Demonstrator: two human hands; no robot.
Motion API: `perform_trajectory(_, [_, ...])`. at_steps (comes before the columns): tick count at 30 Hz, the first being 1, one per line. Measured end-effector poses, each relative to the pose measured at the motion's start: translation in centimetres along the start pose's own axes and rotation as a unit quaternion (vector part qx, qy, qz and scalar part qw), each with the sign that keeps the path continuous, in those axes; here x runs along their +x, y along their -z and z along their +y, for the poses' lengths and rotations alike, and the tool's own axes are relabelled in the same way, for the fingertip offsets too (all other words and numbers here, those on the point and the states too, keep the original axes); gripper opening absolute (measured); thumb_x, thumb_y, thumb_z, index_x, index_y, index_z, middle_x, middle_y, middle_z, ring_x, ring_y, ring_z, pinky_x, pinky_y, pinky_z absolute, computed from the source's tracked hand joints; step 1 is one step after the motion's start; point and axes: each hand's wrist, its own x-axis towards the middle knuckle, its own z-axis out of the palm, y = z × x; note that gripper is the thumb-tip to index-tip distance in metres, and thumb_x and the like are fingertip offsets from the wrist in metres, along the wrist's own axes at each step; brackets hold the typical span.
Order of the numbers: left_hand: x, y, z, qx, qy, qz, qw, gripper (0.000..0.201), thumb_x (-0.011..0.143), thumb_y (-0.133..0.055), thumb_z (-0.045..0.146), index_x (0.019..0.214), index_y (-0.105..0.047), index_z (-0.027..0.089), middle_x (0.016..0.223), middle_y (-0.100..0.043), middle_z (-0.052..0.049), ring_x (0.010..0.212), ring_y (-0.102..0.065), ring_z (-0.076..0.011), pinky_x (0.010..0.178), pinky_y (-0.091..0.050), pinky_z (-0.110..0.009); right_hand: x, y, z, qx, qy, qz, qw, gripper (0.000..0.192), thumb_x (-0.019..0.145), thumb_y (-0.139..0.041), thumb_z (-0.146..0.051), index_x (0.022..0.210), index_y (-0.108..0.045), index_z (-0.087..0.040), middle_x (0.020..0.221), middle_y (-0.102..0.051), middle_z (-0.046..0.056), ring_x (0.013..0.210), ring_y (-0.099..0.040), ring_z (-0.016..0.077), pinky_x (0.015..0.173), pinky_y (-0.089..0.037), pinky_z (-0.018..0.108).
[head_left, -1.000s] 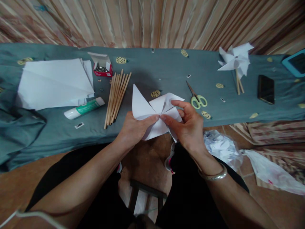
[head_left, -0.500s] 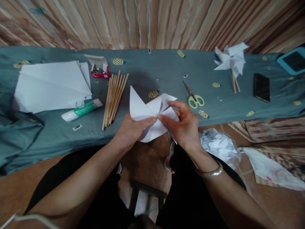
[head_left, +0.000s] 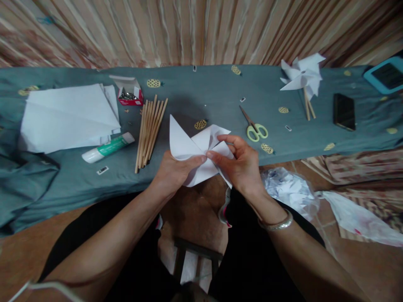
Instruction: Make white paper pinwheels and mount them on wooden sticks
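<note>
Little has shifted since a second ago: both hands still pinch the folded paper pinwheel (head_left: 197,151) above the table edge (head_left: 126,176), left hand (head_left: 174,170) thumb meeting right hand (head_left: 241,165) fingertips at its centre.

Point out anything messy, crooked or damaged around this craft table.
Crumpled paper lies on the floor under the table edge, beside a white plastic bag. The pin box sits with its flap open, with small bits scattered on the cloth. Both hands, left hand and right hand, hold the folded paper pinwheel, which looks intact.
</note>
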Motion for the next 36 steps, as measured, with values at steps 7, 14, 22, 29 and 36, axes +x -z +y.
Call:
perform_trajectory(7, [0.1,-0.1,0.4,0.013,-0.008,0.034,0.999,0.033,0.055,-0.084,0.025,0.084,-0.074,0.012,0.080,-0.075,-0.005,0.066,-0.066,-0.0153,0.062,-0.054,-0.026,-0.4,0.5,-0.5,-0.036,0.008,0.002,0.999,0.046,0.068,-0.081,-0.041,0.104,-0.061,-0.022,0.077,-0.072,-0.001,0.060,-0.062,0.0133,0.054,-0.049,0.027])
perform_trajectory(14, [0.4,0.3,0.6,0.045,-0.022,0.059,0.997,0.030,0.054,-0.083,0.025,0.080,-0.075,0.013,0.083,-0.076,-0.005,0.073,-0.067,-0.0177,0.068,-0.056,-0.027,0.5,2.1,-1.3,-0.021,0.025,-0.088,0.996,0.025,0.078,-0.071,-0.046,0.080,-0.074,-0.021,0.072,-0.072,-0.001,0.063,-0.061,0.0116,0.058,-0.049,0.025])
perform_trajectory(22, [0.6,0.4,0.3,0.062,-0.005,0.046,0.997,0.031,0.053,-0.085,0.028,0.079,-0.075,0.013,0.083,-0.075,-0.005,0.070,-0.066,-0.0161,0.066,-0.054,-0.025,0.9,2.2,-0.9,-0.022,0.007,-0.042,0.999,0.021,0.071,-0.078,-0.043,0.075,-0.078,-0.022,0.068,-0.072,-0.001,0.059,-0.060,0.0123,0.052,-0.047,0.024])
perform_trajectory(29, [0.4,0.3,0.4,0.068,-0.021,0.062,0.996,0.029,0.053,-0.086,0.027,0.076,-0.074,0.013,0.077,-0.074,-0.003,0.063,-0.062,-0.0129,0.058,-0.050,-0.022,0.7,1.5,-0.6,0.004,0.002,-0.010,1.000,0.025,0.067,-0.080,-0.047,0.070,-0.077,-0.023,0.062,-0.069,-0.002,0.054,-0.056,0.0123,0.048,-0.045,0.025])
perform_trajectory(36, [0.4,0.3,0.4,0.074,-0.034,0.066,0.994,0.029,0.052,-0.086,0.028,0.075,-0.075,0.014,0.078,-0.074,-0.003,0.066,-0.063,-0.0143,0.060,-0.051,-0.023,0.5,1.5,-0.3,-0.010,0.011,-0.002,1.000,0.029,0.070,-0.078,-0.049,0.065,-0.074,-0.021,0.055,-0.062,-0.003,0.050,-0.047,0.0095,0.045,-0.037,0.023])
